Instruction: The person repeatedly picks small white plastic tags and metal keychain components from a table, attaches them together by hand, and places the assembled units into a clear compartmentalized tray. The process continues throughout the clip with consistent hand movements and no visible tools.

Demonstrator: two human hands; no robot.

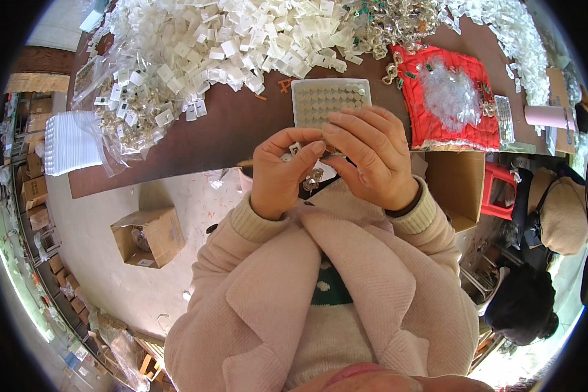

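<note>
A person's two hands meet in front of the chest, just short of the near edge of a brown table (235,124). A small silvery piece (312,179) sits between them, below the tip of the left thumb and to its right. It is nearer to the left hand (274,170) than to the right hand (379,157). Its long axis appears to slant, from lower left to upper right.

The left hand's thumb and forefinger point right, their tips brought close together; a white bit (294,147) shows in the loop behind them. What lies between the tips is hidden, so whether they pinch the silvery piece cannot be told. The right hand arches in from the other side, its fingers side by side and curved over toward the left fingertips, its thumb apart beneath them. Whether it grips anything is also unclear. Both wrists are raised, with pale ribbed cuffs (417,209) around them.

Just beyond the hands lies a white tray (295,104) with rows of small tan rounds (326,101). Farther back spreads a heap of white tags (222,46), with metal pieces (398,26) to its right. A red cloth (424,127) bearing a clump of clear plastic (447,95) lies right of the tray.
</note>
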